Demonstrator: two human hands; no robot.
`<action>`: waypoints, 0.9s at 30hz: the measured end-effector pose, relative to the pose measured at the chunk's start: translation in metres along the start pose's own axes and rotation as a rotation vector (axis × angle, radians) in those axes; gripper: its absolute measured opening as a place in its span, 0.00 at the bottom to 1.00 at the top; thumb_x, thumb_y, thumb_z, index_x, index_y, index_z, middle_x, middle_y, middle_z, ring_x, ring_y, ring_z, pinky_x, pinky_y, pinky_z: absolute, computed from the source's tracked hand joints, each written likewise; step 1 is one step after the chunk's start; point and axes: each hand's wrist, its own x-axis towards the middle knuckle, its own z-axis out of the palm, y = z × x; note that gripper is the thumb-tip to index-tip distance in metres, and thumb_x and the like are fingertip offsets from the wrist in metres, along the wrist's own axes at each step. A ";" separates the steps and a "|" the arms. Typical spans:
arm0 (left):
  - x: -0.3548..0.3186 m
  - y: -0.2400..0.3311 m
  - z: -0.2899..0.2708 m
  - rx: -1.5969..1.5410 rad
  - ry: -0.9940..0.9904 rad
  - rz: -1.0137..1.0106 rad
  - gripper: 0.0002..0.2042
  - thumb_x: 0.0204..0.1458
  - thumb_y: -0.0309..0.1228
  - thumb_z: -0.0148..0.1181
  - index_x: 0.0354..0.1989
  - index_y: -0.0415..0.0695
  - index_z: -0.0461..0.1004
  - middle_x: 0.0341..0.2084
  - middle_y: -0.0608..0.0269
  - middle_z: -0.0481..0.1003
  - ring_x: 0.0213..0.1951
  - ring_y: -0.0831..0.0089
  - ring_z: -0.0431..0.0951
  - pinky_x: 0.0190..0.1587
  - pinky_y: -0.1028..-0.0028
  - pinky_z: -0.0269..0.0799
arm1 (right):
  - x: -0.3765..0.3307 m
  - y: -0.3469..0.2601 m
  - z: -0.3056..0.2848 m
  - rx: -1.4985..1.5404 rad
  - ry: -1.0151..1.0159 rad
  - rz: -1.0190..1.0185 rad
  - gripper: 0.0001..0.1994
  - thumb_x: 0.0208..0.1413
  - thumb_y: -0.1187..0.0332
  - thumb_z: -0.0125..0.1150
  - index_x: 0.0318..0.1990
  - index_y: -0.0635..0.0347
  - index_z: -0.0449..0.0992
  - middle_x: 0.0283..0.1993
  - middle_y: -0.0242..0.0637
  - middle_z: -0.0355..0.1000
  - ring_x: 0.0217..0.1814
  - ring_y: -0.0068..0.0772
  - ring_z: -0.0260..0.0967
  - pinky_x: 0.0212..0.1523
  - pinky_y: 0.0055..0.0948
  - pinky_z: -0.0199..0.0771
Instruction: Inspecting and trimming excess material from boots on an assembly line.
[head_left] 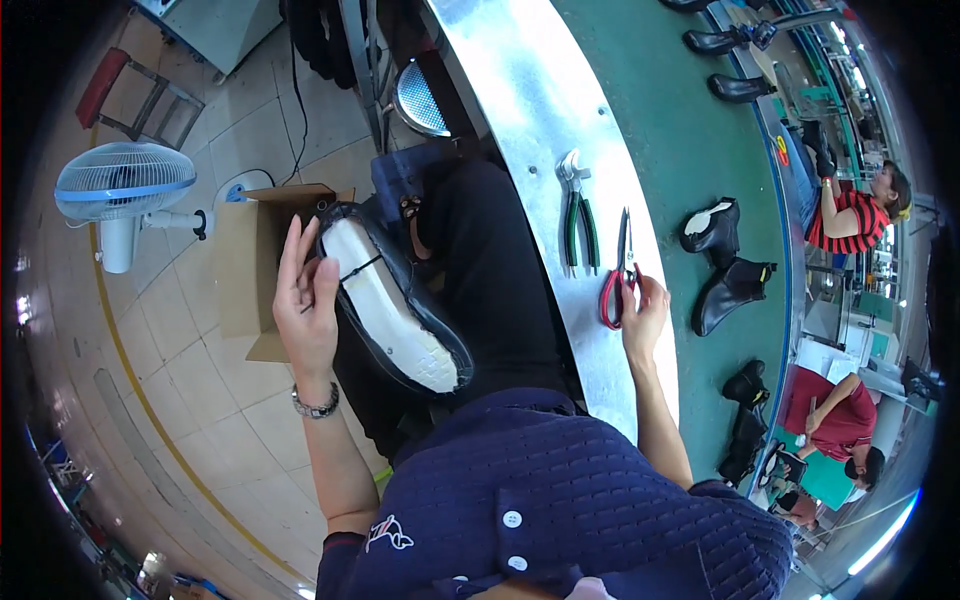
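A black shoe upper (405, 255) lies bottom up across my lap, its whitish underside (378, 300) facing me. Across that white part runs a thin black cord (360, 269). Beside the shoe's left edge is my left hand (308, 305), fingers stretched out and thumb apart; a short dark strand shows against its palm. Whether the fingertips press the shoe is hard to make out. On the metal bench edge, my right hand (645, 312) has its fingers on the red handles of scissors (612, 298), whose blades point away. Pliers with green handles (576, 215) lie left of the scissors.
Black boots (732, 293) stand on the green conveyor belt (655, 130) beyond the metal bench (545, 90). An open cardboard box (240, 270) and a fan (122, 190) are on the left. A red-topped stool (102, 88) stands farther off. Co-workers (850, 215) sit across the belt.
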 end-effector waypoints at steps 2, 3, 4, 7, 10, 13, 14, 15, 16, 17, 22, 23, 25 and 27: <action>-0.014 -0.006 0.003 -0.057 0.003 0.038 0.32 0.57 0.32 0.61 0.68 0.37 0.57 0.64 0.51 0.63 0.61 0.66 0.67 0.62 0.70 0.62 | -0.023 0.014 -0.013 -0.013 -0.162 0.227 0.23 0.49 0.67 0.70 0.51 0.66 0.72 0.46 0.48 0.72 0.44 0.42 0.72 0.46 0.37 0.72; -0.021 -0.007 0.008 -0.051 0.012 -0.007 0.31 0.57 0.32 0.61 0.68 0.37 0.57 0.65 0.51 0.62 0.61 0.66 0.67 0.63 0.69 0.60 | -0.028 0.015 -0.016 -0.163 -0.214 0.112 0.23 0.48 0.66 0.71 0.49 0.66 0.70 0.40 0.47 0.75 0.35 0.36 0.74 0.36 0.32 0.74; -0.029 -0.008 0.011 -0.040 0.025 -0.049 0.31 0.57 0.32 0.62 0.68 0.37 0.58 0.65 0.51 0.61 0.62 0.65 0.66 0.64 0.68 0.59 | -0.029 0.017 -0.016 -0.150 -0.228 0.102 0.23 0.48 0.66 0.71 0.49 0.66 0.70 0.40 0.47 0.75 0.35 0.36 0.74 0.36 0.32 0.74; -0.033 -0.001 0.026 0.307 0.213 0.190 0.17 0.55 0.29 0.62 0.53 0.37 0.76 0.59 0.51 0.70 0.57 0.61 0.73 0.58 0.69 0.67 | -0.013 0.023 -0.020 0.336 -0.461 0.472 0.24 0.52 0.68 0.68 0.52 0.70 0.66 0.24 0.33 0.72 0.18 0.23 0.64 0.20 0.21 0.66; -0.032 0.011 0.033 0.387 0.278 0.188 0.11 0.55 0.27 0.62 0.45 0.40 0.81 0.54 0.50 0.74 0.49 0.63 0.78 0.50 0.72 0.72 | 0.007 -0.048 -0.047 0.861 -0.647 0.664 0.22 0.51 0.71 0.67 0.52 0.69 0.67 0.34 0.33 0.72 0.31 0.19 0.68 0.29 0.17 0.66; -0.033 0.012 0.038 0.370 0.357 0.192 0.07 0.56 0.25 0.60 0.40 0.37 0.81 0.49 0.51 0.77 0.36 0.67 0.81 0.37 0.74 0.75 | 0.005 -0.125 -0.060 0.846 -0.928 0.433 0.30 0.44 0.58 0.74 0.53 0.65 0.70 0.31 0.26 0.64 0.29 0.18 0.61 0.31 0.16 0.62; -0.035 0.006 0.037 0.387 0.389 0.241 0.06 0.57 0.24 0.59 0.39 0.37 0.80 0.48 0.51 0.78 0.31 0.68 0.81 0.34 0.75 0.74 | 0.008 -0.155 -0.066 0.942 -1.175 0.332 0.38 0.40 0.47 0.76 0.54 0.64 0.70 0.30 0.24 0.62 0.28 0.16 0.60 0.28 0.14 0.59; -0.036 0.004 0.037 0.410 0.395 0.244 0.06 0.57 0.25 0.59 0.38 0.36 0.79 0.49 0.51 0.77 0.29 0.68 0.80 0.32 0.75 0.74 | 0.008 -0.171 -0.066 0.987 -1.343 0.344 0.41 0.39 0.42 0.75 0.54 0.63 0.69 0.29 0.23 0.61 0.28 0.15 0.60 0.27 0.14 0.58; -0.037 0.002 0.036 0.429 0.399 0.246 0.05 0.57 0.25 0.59 0.37 0.36 0.79 0.49 0.51 0.77 0.27 0.68 0.80 0.30 0.76 0.73 | 0.007 -0.182 -0.065 1.025 -1.507 0.356 0.43 0.38 0.38 0.74 0.54 0.63 0.69 0.28 0.23 0.60 0.27 0.14 0.59 0.26 0.13 0.57; -0.037 0.001 0.037 0.428 0.405 0.247 0.05 0.57 0.25 0.59 0.37 0.36 0.79 0.49 0.51 0.77 0.27 0.68 0.80 0.30 0.76 0.73 | 0.002 -0.189 -0.063 1.022 -1.570 0.340 0.44 0.38 0.35 0.72 0.54 0.63 0.69 0.28 0.22 0.59 0.26 0.14 0.59 0.25 0.13 0.57; -0.035 -0.007 0.037 0.431 0.406 0.341 0.05 0.57 0.25 0.59 0.33 0.36 0.76 0.49 0.53 0.77 0.20 0.72 0.77 0.24 0.77 0.70 | -0.006 -0.210 -0.049 1.111 -1.718 0.476 0.34 0.55 0.39 0.59 0.52 0.64 0.68 0.28 0.22 0.62 0.26 0.12 0.61 0.24 0.13 0.61; -0.035 -0.006 0.035 0.443 0.393 0.317 0.05 0.57 0.25 0.59 0.33 0.36 0.76 0.49 0.52 0.77 0.20 0.72 0.76 0.25 0.78 0.70 | -0.005 -0.219 -0.047 1.094 -1.717 0.544 0.27 0.61 0.41 0.52 0.43 0.62 0.71 0.25 0.24 0.64 0.23 0.13 0.63 0.22 0.12 0.63; -0.032 -0.006 0.033 0.436 0.383 0.322 0.05 0.57 0.25 0.59 0.32 0.35 0.76 0.49 0.52 0.77 0.20 0.72 0.76 0.25 0.77 0.70 | -0.008 -0.230 -0.043 0.961 -1.664 0.395 0.29 0.61 0.38 0.48 0.37 0.61 0.70 0.20 0.25 0.62 0.19 0.14 0.61 0.19 0.14 0.61; -0.033 -0.004 0.034 0.431 0.369 0.329 0.05 0.57 0.25 0.60 0.32 0.35 0.75 0.49 0.51 0.77 0.20 0.72 0.76 0.25 0.77 0.70 | -0.015 -0.221 -0.037 0.914 -1.541 0.295 0.27 0.63 0.41 0.49 0.25 0.58 0.69 0.14 0.28 0.62 0.13 0.18 0.62 0.15 0.17 0.61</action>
